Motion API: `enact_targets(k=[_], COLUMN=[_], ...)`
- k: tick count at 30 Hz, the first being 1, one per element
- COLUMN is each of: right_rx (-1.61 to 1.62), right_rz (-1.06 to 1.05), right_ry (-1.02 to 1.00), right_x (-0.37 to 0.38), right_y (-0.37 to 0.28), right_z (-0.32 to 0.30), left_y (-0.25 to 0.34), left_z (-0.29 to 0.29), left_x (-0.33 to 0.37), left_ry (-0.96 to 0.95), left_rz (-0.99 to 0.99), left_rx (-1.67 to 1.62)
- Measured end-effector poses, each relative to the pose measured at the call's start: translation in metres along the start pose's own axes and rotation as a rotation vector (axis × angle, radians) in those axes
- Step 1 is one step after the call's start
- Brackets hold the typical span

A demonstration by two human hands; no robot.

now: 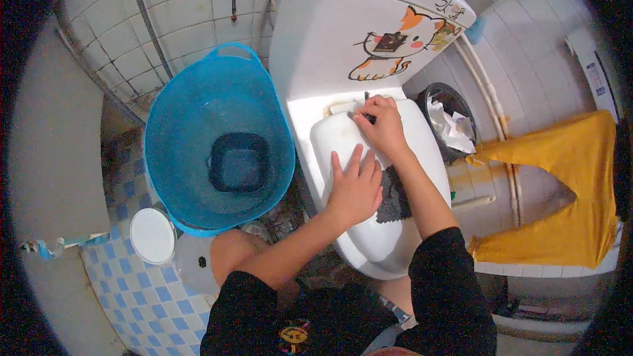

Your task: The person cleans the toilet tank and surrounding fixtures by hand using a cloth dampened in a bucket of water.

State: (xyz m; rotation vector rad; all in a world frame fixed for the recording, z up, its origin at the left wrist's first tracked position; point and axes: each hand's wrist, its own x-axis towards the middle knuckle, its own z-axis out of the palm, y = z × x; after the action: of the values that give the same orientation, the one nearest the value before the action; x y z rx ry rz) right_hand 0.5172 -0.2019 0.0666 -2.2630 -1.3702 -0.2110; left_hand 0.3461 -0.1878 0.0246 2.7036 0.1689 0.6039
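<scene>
A white toilet stands before me with its lid down. My left hand lies on the lid, fingers spread, holding nothing. At the hinge end of the lid, my right hand is closed round a small dark object, mostly hidden by the fingers; its kind cannot be made out. A dark tip shows just beyond the fingers, near the hinge. Beside my left hand, partly behind my right forearm, a dark grey cloth with zigzag edges lies on the lid.
Left of the toilet is a large blue tub with a dark square basin inside. A white-lidded bucket sits nearer me. On the right are a black bin with paper and a hanging yellow cloth. The cat-decorated tank rises behind.
</scene>
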Motion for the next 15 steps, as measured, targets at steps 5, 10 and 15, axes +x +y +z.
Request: enact_targets(k=[5,10,15], right_rx=[0.045,0.009,-0.018], right_rz=[-0.013,0.061,0.062], right_ry=[-0.041,-0.019,-0.035], right_x=[-0.033,-0.005,-0.017], right_y=[0.000,-0.002,0.001], right_z=[-0.009,-0.005,-0.004], left_y=[-0.003,0.001,-0.001], left_z=[-0.005,-0.003,-0.002], left_x=[-0.003,0.000,-0.001], left_ry=[-0.015,-0.005,0.016], left_rz=[-0.016,-0.012,0.002], left_rx=[0.025,0.008,-0.005])
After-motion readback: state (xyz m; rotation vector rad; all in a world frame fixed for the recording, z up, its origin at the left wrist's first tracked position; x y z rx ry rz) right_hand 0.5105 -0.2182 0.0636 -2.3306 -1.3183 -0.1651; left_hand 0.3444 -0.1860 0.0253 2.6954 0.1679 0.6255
